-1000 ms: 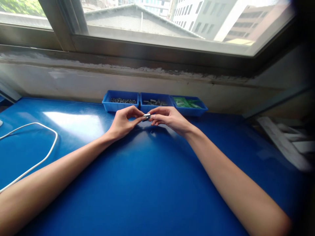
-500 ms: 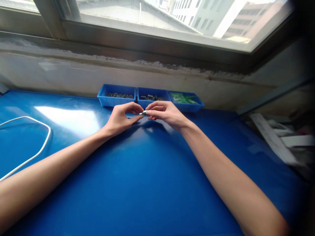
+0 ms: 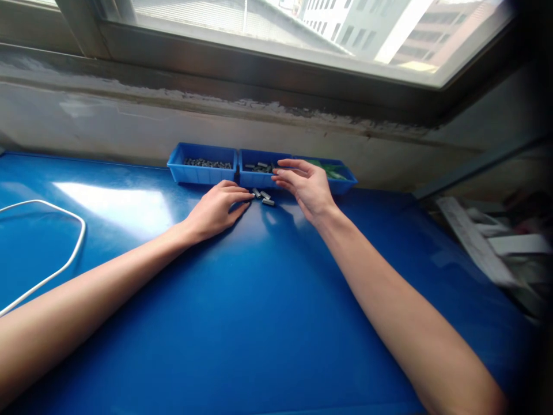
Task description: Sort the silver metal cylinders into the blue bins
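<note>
My left hand (image 3: 219, 208) rests on the blue table, its thumb apart from the outstretched fingers and nothing visible between them. Just beyond its fingertips lie a few small dark grey, bar-shaped pieces (image 3: 268, 202), close together on the tabletop. Raised to the right of them, my right hand (image 3: 307, 187) has its fingers spread in front of the middle blue bin (image 3: 264, 155). That bin contains similar grey pieces (image 3: 260, 167), partly covered by the right hand. No object shows in the right hand.
At left in the row is a blue bin (image 3: 203, 174) of tiny dark parts. The right blue bin (image 3: 342, 187) holds green packets (image 3: 332, 170). A white cable (image 3: 78, 248) curves across the table's left side. White and grey items (image 3: 479, 245) lie beyond the right edge.
My hands have moved apart from the small piece they held together. The right hand has risen toward the middle bin, and the grey pieces on the table now show.
</note>
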Demonstrator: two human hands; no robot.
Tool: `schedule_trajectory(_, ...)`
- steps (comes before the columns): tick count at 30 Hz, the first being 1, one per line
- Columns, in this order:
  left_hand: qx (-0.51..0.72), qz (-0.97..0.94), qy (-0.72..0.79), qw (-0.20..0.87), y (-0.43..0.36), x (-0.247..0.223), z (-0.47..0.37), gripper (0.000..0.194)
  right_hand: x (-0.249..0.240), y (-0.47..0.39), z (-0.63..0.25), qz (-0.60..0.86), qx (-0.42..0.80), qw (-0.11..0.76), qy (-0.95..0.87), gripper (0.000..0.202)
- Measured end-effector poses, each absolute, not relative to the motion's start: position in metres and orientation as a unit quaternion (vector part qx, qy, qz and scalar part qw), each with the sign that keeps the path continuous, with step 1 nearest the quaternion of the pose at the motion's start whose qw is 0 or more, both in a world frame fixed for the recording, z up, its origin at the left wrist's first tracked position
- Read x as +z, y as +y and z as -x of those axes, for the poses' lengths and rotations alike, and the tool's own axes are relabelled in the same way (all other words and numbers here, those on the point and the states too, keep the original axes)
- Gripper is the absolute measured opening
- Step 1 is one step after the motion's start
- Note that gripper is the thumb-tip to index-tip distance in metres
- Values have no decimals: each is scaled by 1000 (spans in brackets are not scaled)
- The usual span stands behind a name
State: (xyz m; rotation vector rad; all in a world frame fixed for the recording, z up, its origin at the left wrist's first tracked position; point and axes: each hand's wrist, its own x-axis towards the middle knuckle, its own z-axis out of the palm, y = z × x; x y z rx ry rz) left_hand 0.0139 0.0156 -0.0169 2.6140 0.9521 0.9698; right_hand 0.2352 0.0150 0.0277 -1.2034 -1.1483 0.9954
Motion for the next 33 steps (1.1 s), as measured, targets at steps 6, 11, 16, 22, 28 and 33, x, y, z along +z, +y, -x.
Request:
schedule_trajectory(6,317,-878,346,95,14,-15,-11,27,29,14,-234,512,436,542,-504,12)
schedule_trajectory(11,339,-857,365,134,14,-11,-10,22,28,12,-231,496,457,511,-533,13)
schedule_trajectory(16,443,-764,368,292,15,-9,-11,28,26,9,-227,508,445,465,-573,13)
schedule_trajectory(22,490,-723,329,359,15,-7,-12,41,27,7,-227,484,489,402,-604,26)
schedule_trajectory(28,495,-719,321,367,12,-4,-14,46,28,4,-223,469,526,387,-594,32)
schedule_trajectory(33,495,-724,312,365,9,-5,-15,45,29,3,-223,454,535,386,-599,34)
